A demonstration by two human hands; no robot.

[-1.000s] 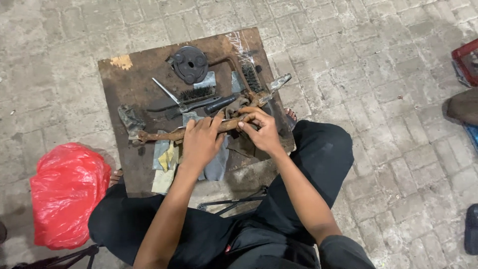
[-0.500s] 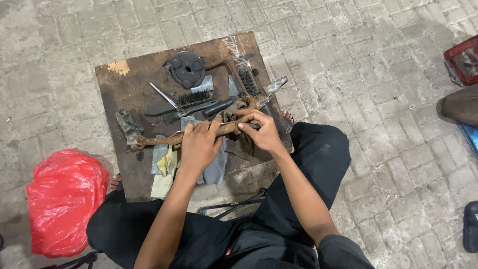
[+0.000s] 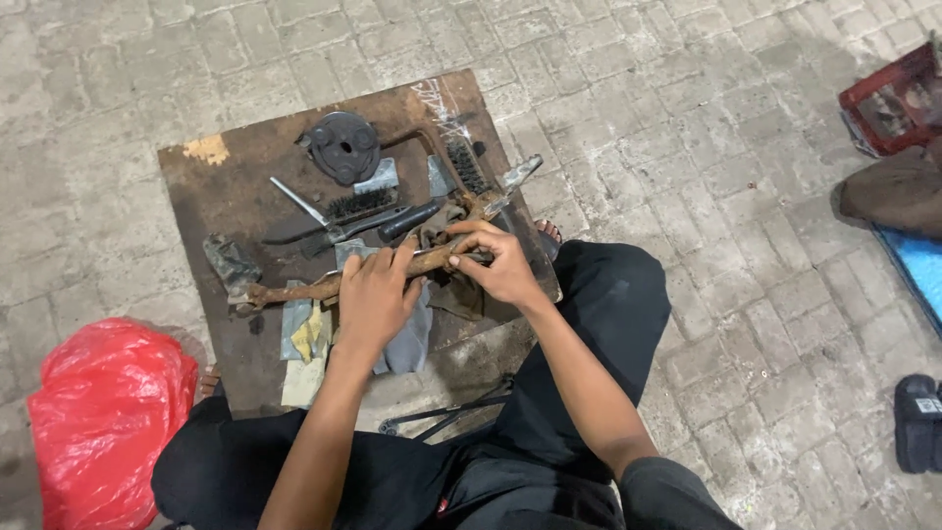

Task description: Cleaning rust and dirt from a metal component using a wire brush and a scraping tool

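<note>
Head view: left hand [image 3: 373, 299], right hand [image 3: 500, 267] grip rusty rod [image 3: 304, 290].

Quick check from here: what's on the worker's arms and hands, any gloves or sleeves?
No gloves: the left hand and right hand are bare. Both forearms are uncovered, with a dark sleeve showing only near the right upper arm. No watch or rings that I can make out.

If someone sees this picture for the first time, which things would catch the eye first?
Probably the two hands in the centre: the left hand and the right hand both grip a long rusty metal part lying across a brown board. Next, the bright red plastic bag on the paving at lower left.
</note>
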